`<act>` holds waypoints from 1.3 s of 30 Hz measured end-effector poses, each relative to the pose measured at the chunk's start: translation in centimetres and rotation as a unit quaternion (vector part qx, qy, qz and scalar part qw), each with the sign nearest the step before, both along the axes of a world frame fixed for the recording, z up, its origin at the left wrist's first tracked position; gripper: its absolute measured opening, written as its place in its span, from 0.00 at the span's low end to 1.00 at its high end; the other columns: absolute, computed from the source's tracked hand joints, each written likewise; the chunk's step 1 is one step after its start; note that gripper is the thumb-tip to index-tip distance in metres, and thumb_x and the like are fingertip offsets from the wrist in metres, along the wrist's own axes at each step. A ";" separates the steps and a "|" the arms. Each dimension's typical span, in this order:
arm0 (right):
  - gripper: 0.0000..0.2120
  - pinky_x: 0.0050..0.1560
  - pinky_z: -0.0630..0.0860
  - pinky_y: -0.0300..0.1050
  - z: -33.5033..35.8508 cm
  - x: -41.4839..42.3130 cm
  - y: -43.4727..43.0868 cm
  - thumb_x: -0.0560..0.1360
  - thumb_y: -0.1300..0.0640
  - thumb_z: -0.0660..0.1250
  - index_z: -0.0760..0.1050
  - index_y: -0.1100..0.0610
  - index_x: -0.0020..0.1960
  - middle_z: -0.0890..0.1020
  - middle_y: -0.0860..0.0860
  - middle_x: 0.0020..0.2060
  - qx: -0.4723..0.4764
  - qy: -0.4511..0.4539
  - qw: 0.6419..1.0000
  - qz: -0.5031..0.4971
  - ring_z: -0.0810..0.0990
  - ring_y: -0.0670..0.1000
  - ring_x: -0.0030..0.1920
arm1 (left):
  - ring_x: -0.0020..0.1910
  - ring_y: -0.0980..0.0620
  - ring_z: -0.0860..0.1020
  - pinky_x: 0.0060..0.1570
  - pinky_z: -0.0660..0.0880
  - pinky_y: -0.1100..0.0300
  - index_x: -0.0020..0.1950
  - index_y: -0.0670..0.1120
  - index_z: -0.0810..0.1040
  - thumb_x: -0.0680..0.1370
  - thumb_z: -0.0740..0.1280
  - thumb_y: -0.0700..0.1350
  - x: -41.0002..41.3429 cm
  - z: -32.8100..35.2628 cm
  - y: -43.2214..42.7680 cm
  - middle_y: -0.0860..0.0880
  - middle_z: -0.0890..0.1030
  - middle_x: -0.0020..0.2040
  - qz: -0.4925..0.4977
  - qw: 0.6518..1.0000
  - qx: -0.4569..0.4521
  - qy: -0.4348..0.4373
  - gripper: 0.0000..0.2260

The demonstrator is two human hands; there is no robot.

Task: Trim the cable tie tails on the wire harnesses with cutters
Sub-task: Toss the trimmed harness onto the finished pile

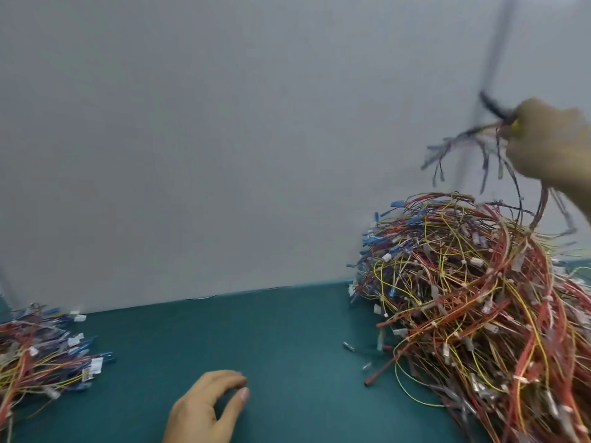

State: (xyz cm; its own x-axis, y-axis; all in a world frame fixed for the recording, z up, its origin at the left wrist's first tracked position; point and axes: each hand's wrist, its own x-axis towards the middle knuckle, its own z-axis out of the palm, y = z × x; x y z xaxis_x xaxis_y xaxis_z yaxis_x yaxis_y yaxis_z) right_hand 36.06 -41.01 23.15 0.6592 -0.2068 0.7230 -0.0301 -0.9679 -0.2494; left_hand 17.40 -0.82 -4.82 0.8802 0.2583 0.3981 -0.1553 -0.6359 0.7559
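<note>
My right hand [550, 145] is raised at the upper right, gripping a wire harness [473, 145] together with cutters [499, 111] whose dark jaws and a bit of yellow handle stick out of the fist. The harness dangles blurred above a big heap of red, yellow and blue wire harnesses [473, 308] on the right of the green table [271, 340]. My left hand [208, 407] rests low near the front middle of the table, fingers loosely curled, holding nothing.
A smaller, flatter pile of harnesses [44, 356] lies at the left edge. A grey wall [224, 139] stands right behind the table. A few loose terminals [367, 366] lie beside the big heap.
</note>
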 end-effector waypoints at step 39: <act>0.22 0.51 0.62 0.47 -28.9 -13.2 23.1 0.77 0.32 0.50 0.66 0.45 0.61 0.70 0.46 0.53 -0.209 0.322 0.894 0.231 0.71 0.51 0.61 | 0.62 0.59 0.67 0.65 0.61 0.64 0.61 0.55 0.77 0.77 0.64 0.57 -0.1 -1.0 1.6 0.61 0.71 0.62 0.042 0.977 0.161 0.132 0.15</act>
State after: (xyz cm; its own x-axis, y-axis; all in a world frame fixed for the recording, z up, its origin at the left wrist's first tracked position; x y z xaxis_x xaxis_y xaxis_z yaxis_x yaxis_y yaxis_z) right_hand 22.85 -17.89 -5.77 0.9123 0.3937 0.1127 0.3890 -0.9192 0.0617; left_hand 17.34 0.73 -5.77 0.9446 0.2317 0.2324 0.0805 -0.8500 0.5206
